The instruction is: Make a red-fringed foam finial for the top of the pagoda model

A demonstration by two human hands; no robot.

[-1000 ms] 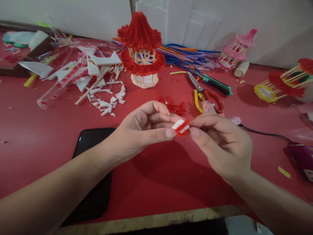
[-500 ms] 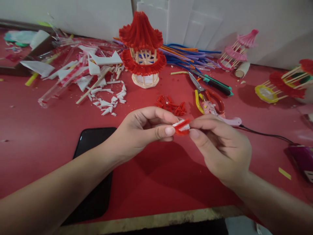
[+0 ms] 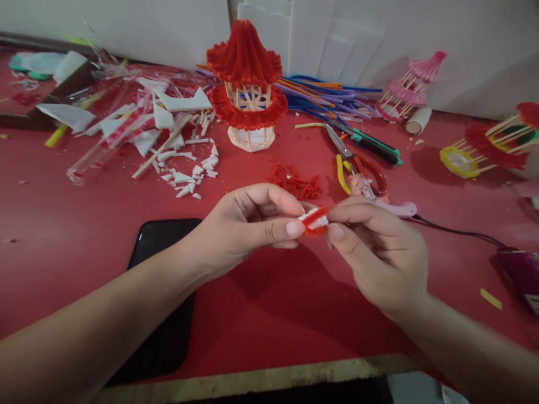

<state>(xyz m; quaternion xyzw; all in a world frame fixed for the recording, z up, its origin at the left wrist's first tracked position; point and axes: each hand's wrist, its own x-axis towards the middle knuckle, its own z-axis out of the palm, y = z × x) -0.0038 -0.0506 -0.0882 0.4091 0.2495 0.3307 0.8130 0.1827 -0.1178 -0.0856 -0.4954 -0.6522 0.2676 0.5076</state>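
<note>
A small white piece with fuzzy red pipe-cleaner strips (image 3: 316, 220) across its face and along its lower edge is between my hands. My left hand (image 3: 252, 221) pinches its left end between thumb and fingers. At the opposite end, the thumb and forefinger of my right hand (image 3: 381, 252) close on its edge; their exact contact is partly hidden. Just beyond my fingers lies a pile of short red pipe-cleaner bits (image 3: 297, 182). Behind that stands a little tower of pale sticks with red fuzzy roofs (image 3: 248, 84).
Scissors (image 3: 357, 163) and a pink glue gun (image 3: 391, 207) with a cord lie to the right. A black phone (image 3: 168, 314) is by my left forearm. White scraps (image 3: 185, 174) litter the back left. Pipe cleaners (image 3: 324, 95) and a pink tower (image 3: 410, 84) sit along the wall.
The view has shifted very slightly. Both hands keep hold of the small red and white piece in nearly the same place.
</note>
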